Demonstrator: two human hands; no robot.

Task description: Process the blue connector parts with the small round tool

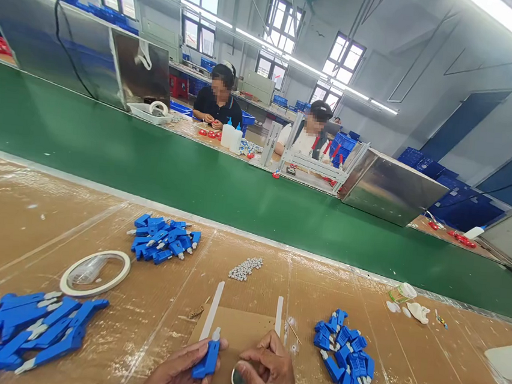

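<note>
My left hand [179,370] is closed around a blue plastic part [208,359] with a pale grey tip, held tip up. To its right, my right hand [271,371] has thumb and forefinger bent together over a small round dish [238,381] with a pale rim. Anything pinched between those fingers is too small or hidden to make out. Below both hands lies a cardboard sheet [243,323] with a white strip [212,311] along its left side and another white strip [279,314] at its right. Beyond it sits a heap of small grey pieces [245,268].
Blue parts lie in a near-left pile [21,326], a far-left pile [163,238] and a right pile [344,351]. A tape roll [95,273] lies left, a small tub [402,292] right. Across a green conveyor belt [238,187], two people sit at a bench with white bottles [231,136].
</note>
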